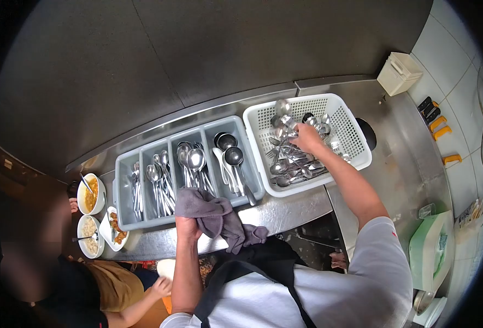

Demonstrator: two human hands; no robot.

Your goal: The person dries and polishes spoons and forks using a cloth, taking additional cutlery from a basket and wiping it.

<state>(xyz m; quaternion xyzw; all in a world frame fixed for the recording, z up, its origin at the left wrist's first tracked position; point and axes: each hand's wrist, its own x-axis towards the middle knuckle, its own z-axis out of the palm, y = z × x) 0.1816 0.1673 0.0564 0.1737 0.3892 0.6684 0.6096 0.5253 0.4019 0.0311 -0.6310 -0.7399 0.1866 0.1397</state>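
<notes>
— Apron (263,273) and white sleeve (383,257) fill the bottom edge, nearest the lens. Hands?

— Left hand (188,227) closed around a grey cloth (214,216), at the front rim of the grey tray (122,188). Cloth drapes over the counter (296,208) edge; fingers mostly buried in folds.

— Right?

— Right hand (307,138) down in the white basket (356,134), among loose cutlery (290,164). Knuckles face the camera; fingertips hidden. Cannot tell whether it grips a piece or only touches the pile.

— Tray contents?

— Four compartments: forks (136,188) far left, then spoons (157,180), more spoons, ladles (231,156) on the right. Cloth covers the near ends of the middle ones.

— Anything else?

— Another person at lower left, face blurred, one hand (161,285) showing. Three bowls (91,218) of food beside the tray's left end. Beige box (399,72) at back right; green and white object (430,249) at right, partly cut by the lens edge, kind unclear.
</notes>
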